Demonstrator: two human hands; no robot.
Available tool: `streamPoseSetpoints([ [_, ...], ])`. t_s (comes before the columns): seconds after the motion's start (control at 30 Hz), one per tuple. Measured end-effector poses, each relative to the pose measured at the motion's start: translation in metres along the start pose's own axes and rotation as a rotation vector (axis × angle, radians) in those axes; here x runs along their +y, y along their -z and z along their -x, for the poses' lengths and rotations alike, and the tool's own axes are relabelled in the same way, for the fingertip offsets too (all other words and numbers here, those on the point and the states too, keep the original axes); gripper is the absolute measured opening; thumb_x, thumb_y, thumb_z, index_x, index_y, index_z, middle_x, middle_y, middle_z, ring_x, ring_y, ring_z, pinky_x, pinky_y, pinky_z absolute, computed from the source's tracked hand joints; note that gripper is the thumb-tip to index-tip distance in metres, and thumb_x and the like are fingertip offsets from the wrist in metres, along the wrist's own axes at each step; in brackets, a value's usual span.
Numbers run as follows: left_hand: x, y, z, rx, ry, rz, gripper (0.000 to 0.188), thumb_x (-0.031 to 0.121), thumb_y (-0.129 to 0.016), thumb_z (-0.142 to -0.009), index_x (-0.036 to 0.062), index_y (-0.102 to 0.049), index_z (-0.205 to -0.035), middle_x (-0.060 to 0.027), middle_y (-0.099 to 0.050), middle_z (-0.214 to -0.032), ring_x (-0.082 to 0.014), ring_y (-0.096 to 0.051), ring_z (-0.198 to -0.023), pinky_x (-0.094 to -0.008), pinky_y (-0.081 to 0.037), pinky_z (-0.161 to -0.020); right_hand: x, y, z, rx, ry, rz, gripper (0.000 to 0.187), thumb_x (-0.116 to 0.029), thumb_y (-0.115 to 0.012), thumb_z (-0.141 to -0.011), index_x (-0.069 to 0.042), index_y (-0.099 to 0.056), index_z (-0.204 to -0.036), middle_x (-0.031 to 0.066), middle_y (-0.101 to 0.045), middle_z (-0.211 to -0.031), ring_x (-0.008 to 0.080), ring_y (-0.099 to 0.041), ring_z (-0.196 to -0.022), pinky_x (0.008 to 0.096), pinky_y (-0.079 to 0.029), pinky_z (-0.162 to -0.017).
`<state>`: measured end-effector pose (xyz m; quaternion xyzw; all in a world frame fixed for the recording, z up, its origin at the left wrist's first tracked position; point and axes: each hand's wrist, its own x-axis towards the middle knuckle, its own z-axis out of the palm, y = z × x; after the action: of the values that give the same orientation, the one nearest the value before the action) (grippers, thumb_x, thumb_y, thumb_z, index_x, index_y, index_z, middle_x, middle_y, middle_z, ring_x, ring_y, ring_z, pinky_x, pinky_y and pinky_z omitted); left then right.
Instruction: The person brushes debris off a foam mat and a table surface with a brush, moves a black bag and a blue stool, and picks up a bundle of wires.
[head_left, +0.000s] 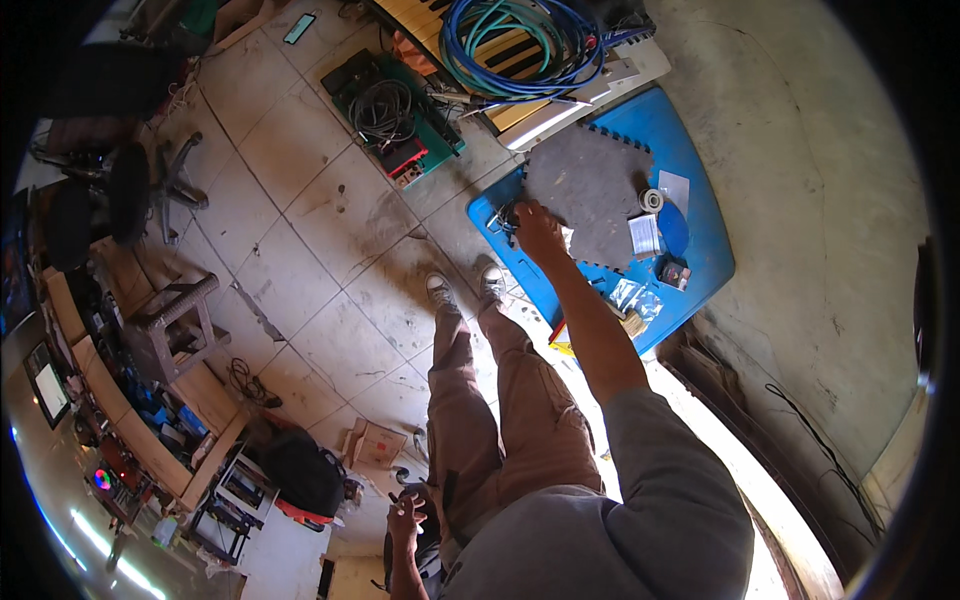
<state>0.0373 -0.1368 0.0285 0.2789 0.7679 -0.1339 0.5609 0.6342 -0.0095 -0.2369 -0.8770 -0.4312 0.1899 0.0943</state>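
My right arm reaches out over a blue table (pixel 708 262), and my right hand (pixel 540 230) is at its left edge, beside a dark foam mat (pixel 585 185). Its fingers are bent in against a small tangle of metal or wire (pixel 503 219); what they grip is hidden. Low by my left side, my left hand (pixel 405 518) has its fingers curled about something thin, too small to name. On the table lie a roll of tape (pixel 651 200), a blue disc (pixel 673 230), a folded paper (pixel 645 236), a clear plastic bag (pixel 636 299) and a brush (pixel 633 323).
Beyond the table, coiled blue hoses (pixel 590 75) rest on a keyboard instrument (pixel 425 22). A green board with coiled cable (pixel 383 110) sits on the tiled floor. Leftward stand a stool (pixel 175 325), a chair base (pixel 176 180) and a cluttered workbench (pixel 120 385). A black bag (pixel 300 468) lies behind.
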Motion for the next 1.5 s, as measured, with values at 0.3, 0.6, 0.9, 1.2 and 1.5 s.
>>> streamPoseSetpoints([
  [0.3,-0.019,-0.013,-0.001,-0.042,0.006,0.02,0.045,0.04,-0.052,-0.098,-0.0004,-0.064,-0.115,-0.0159,-0.07,-0.103,-0.0132,-0.063,-0.062,-0.03,-0.055,-0.063,0.039,0.041,0.025,0.102,-0.125,0.071,0.037,-0.004,-0.064,-0.071,-0.011,-0.066,-0.107,0.0143,-0.054,-0.113,0.036,-0.054,-0.107,0.0464,-0.049,-0.088],
  [0.6,-0.002,-0.009,0.009,-0.009,0.009,0.043,0.048,0.044,-0.055,-0.097,0.0009,-0.062,-0.118,-0.0166,-0.07,-0.103,-0.0122,-0.062,-0.06,-0.033,-0.057,-0.068,-0.021,0.032,-0.034,-0.053,0.824,0.139,0.03,-0.01,-0.062,-0.081,-0.015,-0.061,-0.111,0.0072,-0.052,-0.125,0.0286,-0.051,-0.117,0.0403,-0.045,-0.097],
  [0.9,-0.03,-0.028,0.012,0.017,0.054,0.097,0.043,0.038,-0.055,-0.097,0.001,-0.063,-0.118,-0.0169,-0.07,-0.103,-0.012,-0.062,-0.059,-0.0306,-0.055,-0.066,0.033,-0.029,-0.095,-0.197,1.108,0.14,0.022,-0.02,-0.05,-0.095,-0.013,-0.055,-0.115,0.0077,-0.055,-0.116,0.0278,-0.051,-0.113,0.04,-0.045,-0.096],
  [1.2,-0.069,-0.055,0.012,0.005,0.057,0.148,0.045,0.042,-0.058,-0.096,0.0011,-0.064,-0.114,-0.0097,-0.07,-0.096,-0.0114,-0.062,-0.058,-0.0247,-0.046,-0.049,-0.017,0.009,-0.074,-0.428,0.953,0.376,0.017,-0.023,-0.058,-0.086,-0.01,-0.06,-0.097,0.0105,-0.062,-0.092,0.0289,-0.063,-0.093,0.0408,-0.052,-0.08],
  [1.5,-0.042,-0.054,0.012,0.018,0.021,0.139,0.043,0.038,-0.053,-0.099,0.0006,-0.063,-0.117,-0.0103,-0.071,-0.096,-0.0105,-0.061,-0.059,-0.0236,-0.045,-0.052,-0.001,-0.012,-0.063,-0.367,0.875,0.418,0.016,-0.019,-0.059,-0.086,-0.008,-0.06,-0.097,0.0123,-0.063,-0.09,0.0297,-0.064,-0.091,0.0396,-0.053,-0.076],
])
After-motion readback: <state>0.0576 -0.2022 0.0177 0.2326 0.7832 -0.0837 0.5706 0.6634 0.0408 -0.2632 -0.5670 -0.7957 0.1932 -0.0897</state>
